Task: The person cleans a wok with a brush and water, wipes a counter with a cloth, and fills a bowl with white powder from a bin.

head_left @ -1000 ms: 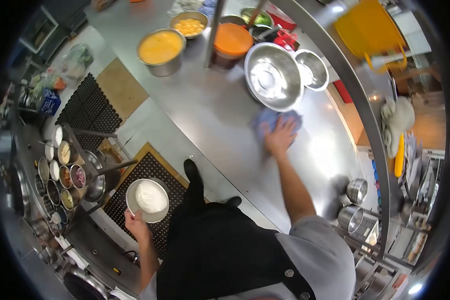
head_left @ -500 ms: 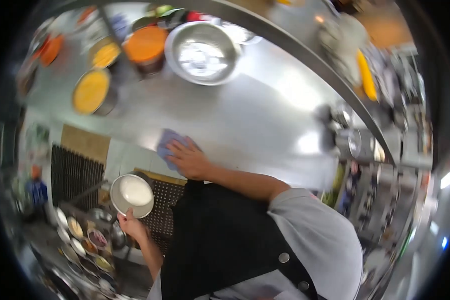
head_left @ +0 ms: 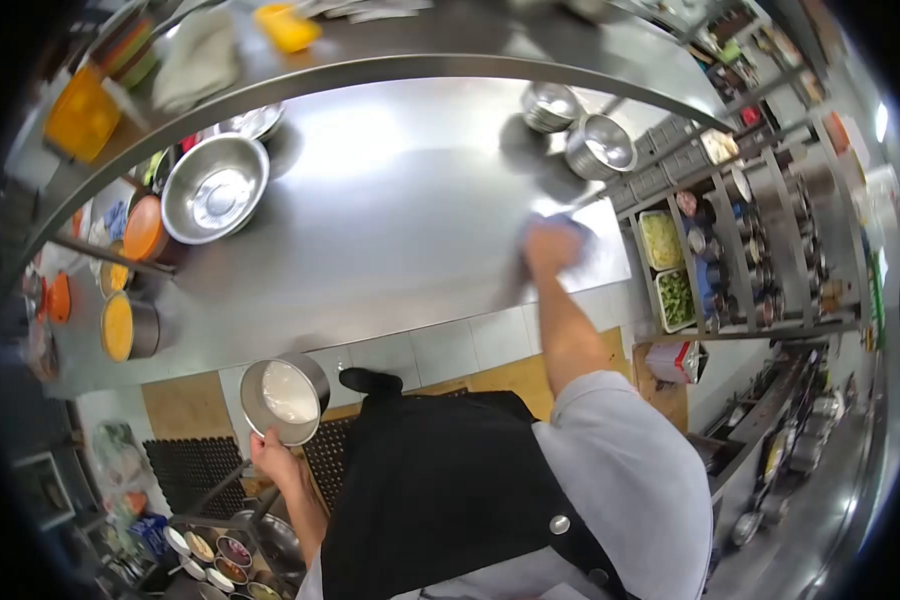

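Note:
My left hand (head_left: 277, 459) grips the rim of a round metal pot (head_left: 315, 372), held off the front edge of the steel table. White liquid or cream (head_left: 289, 393) lies in the pot, which is tilted towards me. At the right end of the steel table (head_left: 390, 240), my right hand (head_left: 552, 248) presses on a bluish-purple cloth (head_left: 582, 240). Motion blurs both hand and cloth, though the fingers appear to lie over the cloth. Two stacks of metal bowls or pots (head_left: 600, 147) stand just beyond that hand.
A large steel bowl (head_left: 215, 190), an orange-lidded container (head_left: 145, 228) and a pot of yellow contents (head_left: 120, 327) stand on the left. A metal shelf rail (head_left: 390, 70) arches over the table. Containers of chopped greens (head_left: 676, 298) sit at the right. A perforated black mat (head_left: 195, 478) covers some floor.
My right hand has swept the cloth rightwards along the table to its right end. The view has turned right. My left hand still holds the pot.

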{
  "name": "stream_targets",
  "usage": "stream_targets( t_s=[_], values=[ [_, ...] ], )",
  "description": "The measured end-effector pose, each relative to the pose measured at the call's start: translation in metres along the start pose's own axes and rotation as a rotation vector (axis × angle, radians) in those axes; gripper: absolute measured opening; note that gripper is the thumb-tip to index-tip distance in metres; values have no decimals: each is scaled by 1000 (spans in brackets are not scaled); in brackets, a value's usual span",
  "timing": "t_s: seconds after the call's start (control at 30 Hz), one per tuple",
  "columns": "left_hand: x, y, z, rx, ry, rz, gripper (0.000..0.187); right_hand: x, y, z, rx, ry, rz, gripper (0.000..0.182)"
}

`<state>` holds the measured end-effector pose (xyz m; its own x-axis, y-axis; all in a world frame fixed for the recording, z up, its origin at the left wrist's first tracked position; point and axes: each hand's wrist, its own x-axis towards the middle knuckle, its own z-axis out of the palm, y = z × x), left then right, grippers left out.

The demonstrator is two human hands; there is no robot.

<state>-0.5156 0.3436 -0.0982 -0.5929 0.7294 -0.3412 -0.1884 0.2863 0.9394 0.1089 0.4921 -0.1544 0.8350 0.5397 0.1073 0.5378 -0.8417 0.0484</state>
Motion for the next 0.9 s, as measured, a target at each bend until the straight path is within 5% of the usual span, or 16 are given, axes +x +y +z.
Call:
stream_targets(
  t_s=[0.03, 0.07, 0.1, 0.13, 0.23, 0.3, 0.4, 0.43, 0.47, 0.5, 0.57, 0.63, 0.7, 0.77, 0.9],
  values=[
    [-7, -13, 13, -17, -49, 38, 2, -1, -25, 40, -159, -116, -544, 33],
    [-30, -6, 39, 9, -85, 55, 8, -37, -48, 37, -36, 431, -810, 32],
    [-42, -13, 56, 14, -112, 78, 8, -81, -66, 8, 482, 287, -856, 29],
    [-52, -24, 71, 56, -185, 79, 9, -110, -70, 43, 683, 9, -1138, 36],
    [-118, -12, 138, 66, -315, 90, 10, -181, 10, -1, 713, -68, -1384, 31],
    [-161, -8, 171, 101, -389, 114, 8, -140, 83, 22, 805, 37, -1347, 22],
    [-201, -14, 205, 203, -543, 197, 8, -30, 192, 67, 867, 194, -876, 13],
    [-225, -8, 226, 212, -566, 240, 14, 18, 218, 99, 678, -110, -630, 11],
    [-233, -10, 240, 296, -610, 428, 20, 44, 251, 58, 879, -307, -344, 13],
    [-251, 1, 257, 412, -602, 575, 20, 65, 258, 15, 639, -281, -231, 15],
    [-284, 15, 300, 483, -615, 803, 17, 103, 253, -35, 705, -295, -119, 27],
    [-303, 16, 346, 427, -628, 882, 15, 124, 237, -50, 1345, -572, -252, 43],
    [-320, 15, 389, 334, -684, 842, 10, 123, 231, -109, 1558, -726, -266, 50],
    [-331, 10, 428, 347, -699, 681, 11, 142, 257, -86, 1139, -239, -624, 50],
    [-313, -42, 504, 402, -714, 307, 12, 139, 404, -5, 786, -235, -467, 45]
  ],
)
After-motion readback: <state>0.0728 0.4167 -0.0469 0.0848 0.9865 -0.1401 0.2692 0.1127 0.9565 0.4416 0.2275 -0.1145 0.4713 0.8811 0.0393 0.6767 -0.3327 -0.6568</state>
